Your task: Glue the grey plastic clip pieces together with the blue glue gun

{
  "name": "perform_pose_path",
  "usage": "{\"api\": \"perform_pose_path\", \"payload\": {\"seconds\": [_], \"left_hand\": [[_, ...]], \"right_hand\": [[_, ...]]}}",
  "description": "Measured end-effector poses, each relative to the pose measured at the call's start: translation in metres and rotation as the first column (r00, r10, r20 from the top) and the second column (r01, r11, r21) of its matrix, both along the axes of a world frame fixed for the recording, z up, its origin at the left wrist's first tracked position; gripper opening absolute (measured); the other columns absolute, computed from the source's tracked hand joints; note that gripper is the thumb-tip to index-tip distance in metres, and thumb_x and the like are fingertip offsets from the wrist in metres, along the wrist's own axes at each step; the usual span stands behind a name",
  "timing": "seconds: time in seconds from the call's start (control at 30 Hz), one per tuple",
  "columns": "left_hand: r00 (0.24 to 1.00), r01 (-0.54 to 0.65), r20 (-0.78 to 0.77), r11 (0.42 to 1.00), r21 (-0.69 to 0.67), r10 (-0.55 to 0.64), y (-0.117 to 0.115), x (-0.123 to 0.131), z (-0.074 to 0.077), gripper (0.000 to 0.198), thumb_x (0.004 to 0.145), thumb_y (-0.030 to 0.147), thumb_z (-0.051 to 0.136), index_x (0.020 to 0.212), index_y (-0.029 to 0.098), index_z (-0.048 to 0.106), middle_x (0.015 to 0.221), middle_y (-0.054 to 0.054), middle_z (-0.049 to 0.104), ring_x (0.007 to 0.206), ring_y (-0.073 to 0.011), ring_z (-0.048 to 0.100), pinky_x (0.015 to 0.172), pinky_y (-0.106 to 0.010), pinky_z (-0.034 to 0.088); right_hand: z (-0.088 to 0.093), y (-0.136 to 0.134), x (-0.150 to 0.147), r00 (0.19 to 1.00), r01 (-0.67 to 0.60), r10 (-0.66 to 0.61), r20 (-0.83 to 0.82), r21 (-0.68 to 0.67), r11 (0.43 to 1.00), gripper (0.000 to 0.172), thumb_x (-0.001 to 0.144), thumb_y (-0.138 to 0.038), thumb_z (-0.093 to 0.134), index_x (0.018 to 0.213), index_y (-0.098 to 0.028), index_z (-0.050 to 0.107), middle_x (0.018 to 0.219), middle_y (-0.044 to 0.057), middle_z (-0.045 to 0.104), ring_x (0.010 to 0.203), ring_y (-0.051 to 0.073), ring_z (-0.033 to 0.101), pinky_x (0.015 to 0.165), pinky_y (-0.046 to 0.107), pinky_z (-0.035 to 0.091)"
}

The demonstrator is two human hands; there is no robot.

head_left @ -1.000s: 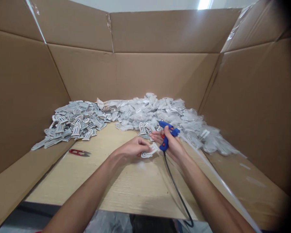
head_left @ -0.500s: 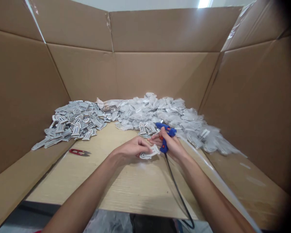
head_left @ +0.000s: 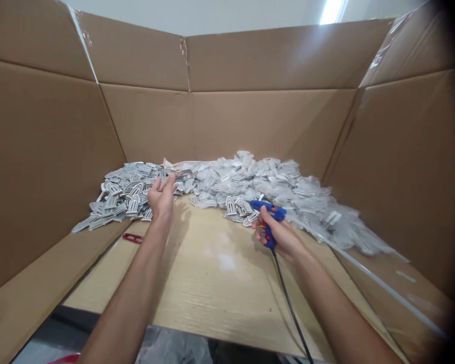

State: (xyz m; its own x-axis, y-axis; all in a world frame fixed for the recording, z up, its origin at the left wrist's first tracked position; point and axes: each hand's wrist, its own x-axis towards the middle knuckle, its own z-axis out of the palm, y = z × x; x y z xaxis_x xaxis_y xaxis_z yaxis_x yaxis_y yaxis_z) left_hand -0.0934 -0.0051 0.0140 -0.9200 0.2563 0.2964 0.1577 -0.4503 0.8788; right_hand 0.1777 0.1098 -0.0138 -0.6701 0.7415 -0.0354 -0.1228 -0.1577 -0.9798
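Note:
My right hand [head_left: 275,232] is wrapped round the handle of a blue hot glue gun [head_left: 277,212], its nozzle pointing left and a black cord [head_left: 286,290] running down from it. My left hand [head_left: 162,199] is raised by the right edge of a pile of grey and white arch-shaped pieces [head_left: 114,189], fingers apart. A blurred greyish shape [head_left: 182,174] shows just beyond its fingertips; I cannot tell if it touches them. A small group of arch-shaped pieces [head_left: 237,208] lies left of the glue gun.
Behind, a large heap of pieces in clear plastic bags [head_left: 227,177] spreads to the right. Red thread snips [head_left: 132,238] lie partly behind my left forearm. Cardboard walls [head_left: 269,121] surround the wooden tabletop [head_left: 205,283] at back and sides.
My left hand has moved away from the glue gun, up and left to the pile, and no longer holds the white arch-shaped piece. My right hand keeps the glue gun. The view has shifted slightly.

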Motion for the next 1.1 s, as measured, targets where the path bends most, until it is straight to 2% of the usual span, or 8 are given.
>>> {"api": "perform_pose_path", "payload": {"seconds": [0.13, 0.23, 0.3, 0.43, 0.6, 0.83, 1.0, 1.1], "left_hand": [[0.929, 0.081, -0.293, 0.895, -0.439, -0.227, 0.008, 0.019, -0.018, 0.043, 0.087, 0.033, 0.069, 0.124, 0.011, 0.067, 0.121, -0.018, 0.07, 0.113, -0.0275, 0.067, 0.101, -0.043, 0.052], [0.608, 0.008, -0.586, 0.742, -0.67, -0.536, 0.019, 0.053, -0.042, 0.049, 0.097, 0.028, 0.052, 0.145, 0.022, 0.056, 0.154, -0.014, 0.05, 0.145, -0.0287, 0.042, 0.119, -0.047, 0.036], [0.464, -0.084, -0.577, 0.615, -0.784, -0.672, 0.026, 0.069, -0.052, 0.053, 0.099, 0.025, 0.045, 0.151, 0.028, 0.05, 0.16, -0.012, 0.041, 0.151, -0.0303, 0.032, 0.121, -0.051, 0.031], [0.416, -0.268, -0.549, 0.48, -0.835, -0.725, 0.034, 0.076, -0.056, 0.051, 0.1, 0.026, 0.037, 0.149, 0.031, 0.052, 0.158, -0.013, 0.041, 0.145, -0.0358, 0.038, 0.116, -0.057, 0.033], [0.42, -0.39, -0.603, 0.466, -0.795, -0.678, 0.036, 0.065, -0.056, 0.04, 0.099, 0.033, 0.045, 0.13, 0.016, 0.062, 0.148, -0.022, 0.048, 0.134, -0.0372, 0.046, 0.11, -0.051, 0.039], [0.654, -0.332, -0.595, 0.529, -0.781, -0.467, 0.031, 0.024, -0.059, 0.023, 0.093, 0.035, 0.059, 0.102, 0.015, 0.066, 0.111, -0.017, 0.068, 0.106, -0.0289, 0.063, 0.095, -0.039, 0.047], [0.823, -0.206, -0.511, 0.708, -0.676, -0.249, 0.027, 0.016, -0.051, 0.02, 0.089, 0.034, 0.062, 0.08, 0.017, 0.067, 0.078, -0.007, 0.068, 0.076, -0.0208, 0.064, 0.078, -0.032, 0.049], [0.918, -0.003, -0.322, 0.81, -0.586, -0.23, 0.026, 0.028, -0.043, 0.02, 0.079, 0.021, 0.07, 0.098, 0.016, 0.067, 0.078, -0.002, 0.065, 0.064, -0.0157, 0.063, 0.063, -0.026, 0.047]], "right_hand": [[-0.006, 0.002, -0.002, 0.984, 0.06, -0.09, 0.152, 0.192, 0.98, 0.058, 0.076, -0.075, 0.07, 0.078, -0.018, 0.063, 0.066, 0.003, 0.067, 0.047, 0.012, 0.058, 0.042, 0.023, 0.039], [-0.006, 0.004, 0.0, 0.967, 0.082, -0.15, 0.204, 0.31, 0.947, 0.06, 0.081, -0.077, 0.061, 0.074, -0.018, 0.064, 0.053, 0.001, 0.06, 0.042, 0.012, 0.053, 0.042, 0.023, 0.038], [-0.003, 0.004, 0.001, 0.963, 0.092, -0.173, 0.207, 0.352, 0.931, 0.057, 0.083, -0.075, 0.06, 0.074, -0.019, 0.064, 0.052, 0.001, 0.06, 0.041, 0.011, 0.052, 0.042, 0.023, 0.037], [-0.002, -0.003, 0.0, 0.937, -0.005, -0.156, 0.313, 0.459, 0.888, 0.041, 0.08, -0.058, 0.071, 0.071, -0.02, 0.061, 0.051, -0.001, 0.058, 0.043, 0.013, 0.053, 0.043, 0.024, 0.039], [-0.009, -0.02, -0.002, 0.916, -0.292, 0.063, 0.396, 0.549, 0.783, 0.02, 0.074, -0.032, 0.076, 0.083, -0.019, 0.064, 0.075, 0.001, 0.071, 0.058, 0.015, 0.063, 0.053, 0.024, 0.046], [-0.001, -0.045, -0.008, 0.84, -0.465, 0.102, 0.533, 0.609, 0.643, 0.037, 0.061, -0.028, 0.088, 0.085, -0.02, 0.062, 0.082, 0.0, 0.068, 0.071, 0.018, 0.059, 0.063, 0.026, 0.042], [-0.003, -0.044, -0.01, 0.849, -0.447, 0.126, 0.514, 0.57, 0.689, 0.029, 0.065, -0.019, 0.082, 0.079, -0.02, 0.057, 0.075, -0.001, 0.066, 0.069, 0.017, 0.059, 0.061, 0.026, 0.041], [-0.005, -0.033, -0.006, 0.899, -0.356, 0.123, 0.42, 0.538, 0.764, 0.02, 0.071, -0.021, 0.076, 0.079, -0.02, 0.058, 0.074, 0.0, 0.066, 0.068, 0.017, 0.059, 0.062, 0.026, 0.043]]}}
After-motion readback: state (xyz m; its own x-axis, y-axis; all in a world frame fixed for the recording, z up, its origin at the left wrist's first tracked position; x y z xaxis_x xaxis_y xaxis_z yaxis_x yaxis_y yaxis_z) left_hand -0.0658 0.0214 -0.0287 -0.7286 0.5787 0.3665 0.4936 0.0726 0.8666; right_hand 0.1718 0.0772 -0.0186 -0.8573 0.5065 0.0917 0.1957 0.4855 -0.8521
